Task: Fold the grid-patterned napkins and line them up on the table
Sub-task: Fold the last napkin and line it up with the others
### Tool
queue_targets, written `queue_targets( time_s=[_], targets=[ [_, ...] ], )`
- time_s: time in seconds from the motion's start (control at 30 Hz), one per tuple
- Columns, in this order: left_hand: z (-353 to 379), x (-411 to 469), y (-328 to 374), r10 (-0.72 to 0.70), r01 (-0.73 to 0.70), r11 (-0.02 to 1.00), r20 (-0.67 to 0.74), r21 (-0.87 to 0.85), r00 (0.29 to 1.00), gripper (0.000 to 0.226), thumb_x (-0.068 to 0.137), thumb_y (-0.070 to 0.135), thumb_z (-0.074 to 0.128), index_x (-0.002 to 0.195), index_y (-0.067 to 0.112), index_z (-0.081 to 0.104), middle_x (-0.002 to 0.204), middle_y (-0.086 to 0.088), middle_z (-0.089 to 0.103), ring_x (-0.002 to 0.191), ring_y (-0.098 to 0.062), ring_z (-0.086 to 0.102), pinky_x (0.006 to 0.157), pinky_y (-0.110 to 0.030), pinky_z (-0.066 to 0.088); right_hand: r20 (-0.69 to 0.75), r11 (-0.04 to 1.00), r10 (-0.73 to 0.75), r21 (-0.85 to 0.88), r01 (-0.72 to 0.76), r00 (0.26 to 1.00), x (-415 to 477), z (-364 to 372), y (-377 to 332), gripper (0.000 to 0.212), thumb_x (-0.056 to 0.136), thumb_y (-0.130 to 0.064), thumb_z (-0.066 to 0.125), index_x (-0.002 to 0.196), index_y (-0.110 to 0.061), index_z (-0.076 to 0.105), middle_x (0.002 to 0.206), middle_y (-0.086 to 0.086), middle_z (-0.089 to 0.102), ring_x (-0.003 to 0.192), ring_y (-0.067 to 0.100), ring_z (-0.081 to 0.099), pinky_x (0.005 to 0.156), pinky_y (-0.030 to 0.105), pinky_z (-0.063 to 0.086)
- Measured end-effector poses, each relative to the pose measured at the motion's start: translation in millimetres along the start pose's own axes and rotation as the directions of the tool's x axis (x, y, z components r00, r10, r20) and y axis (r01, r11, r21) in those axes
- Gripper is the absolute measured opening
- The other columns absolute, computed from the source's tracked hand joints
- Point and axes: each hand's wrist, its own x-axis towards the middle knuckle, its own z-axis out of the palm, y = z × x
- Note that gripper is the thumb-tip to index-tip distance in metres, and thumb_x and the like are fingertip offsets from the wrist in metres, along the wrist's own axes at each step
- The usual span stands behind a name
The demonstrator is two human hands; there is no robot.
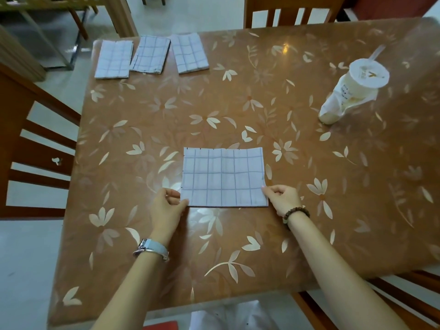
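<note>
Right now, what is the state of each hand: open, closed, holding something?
Left hand: pinches the napkin at its near left corner.
Right hand: pinches its near right corner.

Only one cam here: head-worn wide-angle, pointing forward and steeply down at the bench [262,103]. Pretty close too, left grip [166,207] and right grip [283,198] sit lower middle, napkin [223,177] near centre, far chair [289,10] bending along the top.
</note>
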Motion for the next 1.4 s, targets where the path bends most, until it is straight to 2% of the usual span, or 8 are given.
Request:
queue_targets(
  time_s=[0.2, 0.33, 0.5, 0.67, 1.0, 1.17, 1.3, 1.4],
  targets=[
    [9, 3, 7, 0.349, -0.323, 0.925, -0.107, 0.202, 0.931, 0.018, 0.081, 0.004, 0.069, 0.095, 0.012, 0.062, 0.099, 0.002, 0.059, 0.092, -0.013, 0.048, 0.076, -0.019, 0.033, -0.005, 0.999, -0.023, -0.03, 0.023, 1.0, 13, 0, -11, 0.012, 0.086, -0.028, 0.069, 0.087, -0.017, 0.067, 0.071, -0.005, 0.059, 0.069, 0.012, 0.054, 0.069, 0.027, 0.044],
    [50, 9, 38, 0.672, -0.697, 0.706, 0.193, 0.125, 0.715, 0.027, 0.088, -0.002, 0.056, 0.11, 0.012, 0.065, 0.118, -0.002, 0.063, 0.115, -0.011, 0.05, 0.101, -0.019, 0.034, 0.026, 0.999, 0.004, -0.038, -0.003, 1.0, 13, 1, -6, 0.009, 0.087, -0.026, 0.067, 0.083, -0.018, 0.067, 0.066, -0.005, 0.059, 0.059, 0.01, 0.051, 0.057, 0.024, 0.041],
    [114, 21, 62, 0.713, -0.906, 0.399, 0.573, 0.141, 0.403, 0.047, 0.098, 0.017, 0.032, 0.138, 0.008, 0.053, 0.147, -0.008, 0.049, 0.142, -0.026, 0.038, 0.118, -0.04, 0.024, 0.049, 0.999, 0.028, -0.028, -0.026, 0.998, 10, 2, -2, 0.012, 0.086, -0.023, 0.067, 0.083, -0.012, 0.071, 0.056, -0.002, 0.057, 0.045, 0.011, 0.046, 0.047, 0.024, 0.038],
    [140, 34, 59, 0.633, -0.943, 0.143, 0.705, 0.3, 0.32, 0.055, 0.102, 0.035, 0.023, 0.154, 0.017, 0.029, 0.161, 0.001, 0.027, 0.15, -0.017, 0.02, 0.122, -0.043, 0.008, 0.064, 0.999, 0.015, -0.036, -0.012, 0.998, 12, 2, -2, 0.014, 0.088, -0.026, 0.065, 0.084, -0.014, 0.071, 0.053, -0.004, 0.055, 0.044, 0.009, 0.045, 0.049, 0.026, 0.039],
    [150, 41, 41, 0.599, -0.911, 0.073, 0.713, 0.406, 0.365, 0.061, 0.103, 0.051, 0.02, 0.157, 0.022, 0.017, 0.163, 0.002, 0.019, 0.151, -0.015, 0.015, 0.122, -0.048, 0.009, 0.053, 0.997, 0.015, -0.074, -0.011, 0.999, 12, 2, 0, 0.028, 0.09, -0.027, 0.063, 0.062, -0.028, 0.059, 0.064, 0.0, 0.066, 0.052, 0.013, 0.052, 0.064, 0.035, 0.052],
    [146, 39, 44, 0.633, -0.907, 0.107, 0.676, 0.407, 0.378, 0.064, 0.102, 0.051, 0.022, 0.157, 0.018, 0.021, 0.163, 0.001, 0.021, 0.151, -0.014, 0.014, 0.123, -0.046, 0.008, -0.067, 0.969, -0.152, -0.207, 0.135, 0.986, 11, 2, -1, 0.003, 0.086, -0.023, 0.065, 0.085, -0.02, 0.065, 0.064, -0.009, 0.056, 0.068, 0.013, 0.057, 0.067, 0.028, 0.049],
    [122, 38, 50, 0.738, -0.841, 0.245, 0.469, 0.483, 0.484, 0.058, 0.101, 0.038, 0.032, 0.152, 0.008, 0.033, 0.16, -0.006, 0.03, 0.148, -0.021, 0.026, 0.121, -0.046, 0.017, -0.134, 0.825, -0.535, -0.299, 0.48, 0.834, 8, 17, -6, 0.016, 0.089, -0.008, 0.055, 0.098, -0.017, 0.064, 0.092, -0.001, 0.06, 0.076, 0.017, 0.055, 0.069, 0.033, 0.049],
    [100, 47, 37, 0.702, -0.758, 0.456, 0.335, 0.465, 0.628, 0.059, 0.1, 0.034, 0.031, 0.153, 0.008, 0.03, 0.161, -0.007, 0.026, 0.149, -0.022, 0.023, 0.122, -0.042, 0.016, 0.027, 0.615, -0.71, -0.464, 0.638, 0.704, 17, 44, -7, 0.033, 0.089, -0.006, 0.056, 0.121, -0.013, 0.062, 0.128, 0.006, 0.06, 0.115, 0.025, 0.058, 0.095, 0.039, 0.048]
  ],
)
